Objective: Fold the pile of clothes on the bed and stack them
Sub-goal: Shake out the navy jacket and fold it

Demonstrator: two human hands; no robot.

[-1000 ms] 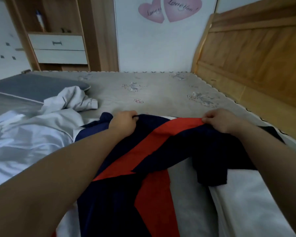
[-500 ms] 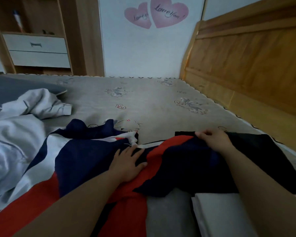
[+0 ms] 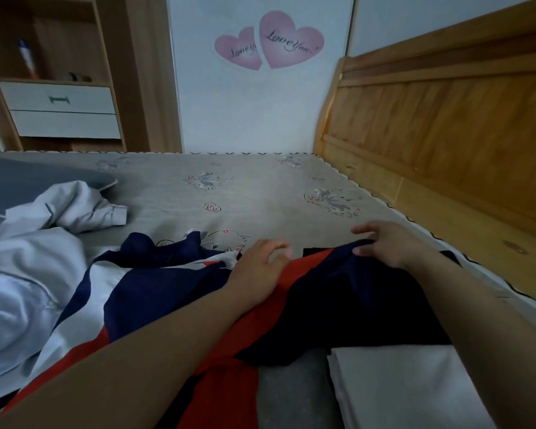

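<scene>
A navy, red and white garment (image 3: 167, 289) lies spread across the bed (image 3: 245, 196) in front of me. My left hand (image 3: 260, 267) rests on its red stripe near the far edge, fingers loosely spread and holding nothing. My right hand (image 3: 387, 243) sits on the garment's dark far edge, thumb against the cloth and fingers stretched forward. A folded white piece (image 3: 406, 388) lies at the near right, partly under my right forearm. A rumpled pale grey-white pile of clothes (image 3: 28, 274) lies to the left.
The wooden headboard (image 3: 446, 134) runs along the right side of the bed. A grey pillow (image 3: 28, 181) lies at the far left. Beyond the bed stand a wooden shelf unit with white drawers (image 3: 59, 109) and a wall with pink heart stickers (image 3: 270, 41).
Both hands let go of the garment's top edge after laying it down on the bed. The left hand slid forward to the far edge; the right hand's fingers straightened.
</scene>
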